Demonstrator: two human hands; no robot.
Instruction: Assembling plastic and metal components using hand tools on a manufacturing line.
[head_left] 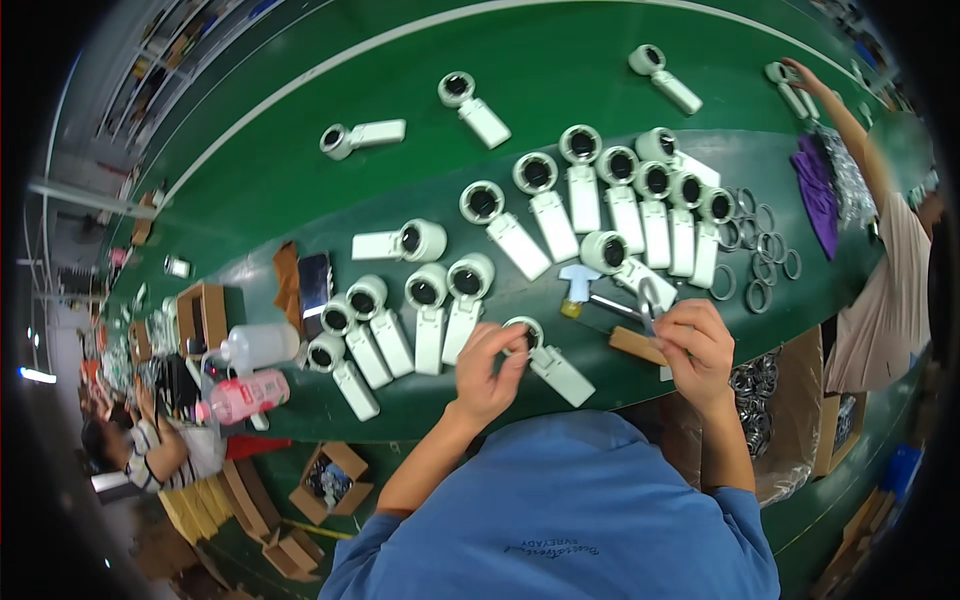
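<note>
Left hand (488, 362) is down on the near edge of the green table (300, 170), fingertips pinched on the ring end of a white magnifier-shaped piece (548, 358) lying flat just in front of the person; right hand (697, 345) sits to the right of it, fingers pressed together around a small metal tool (647, 303), a brown block (636, 345) just beside it; farther back, a row of white pieces (640, 205) stands packed side by side; loose dark rings (762, 258) scatter to the right; a pink bottle (243, 397) lies at the near left.
</note>
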